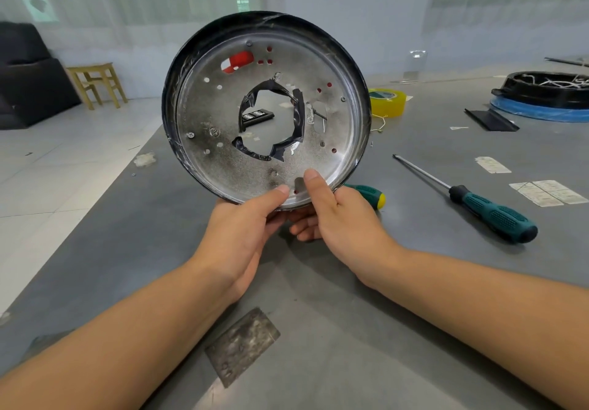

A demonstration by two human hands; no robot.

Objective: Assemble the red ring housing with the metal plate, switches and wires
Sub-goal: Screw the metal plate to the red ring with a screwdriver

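Both hands hold the round metal plate (223,116) upright above the grey table (414,266), gripping its lower rim. The left hand (242,234) and right hand (338,218) each press a thumb on the plate's face, fingers curled behind. Red housing (239,60) shows through the plate's holes. A green-handled screwdriver (471,201) lies on the table to the right.
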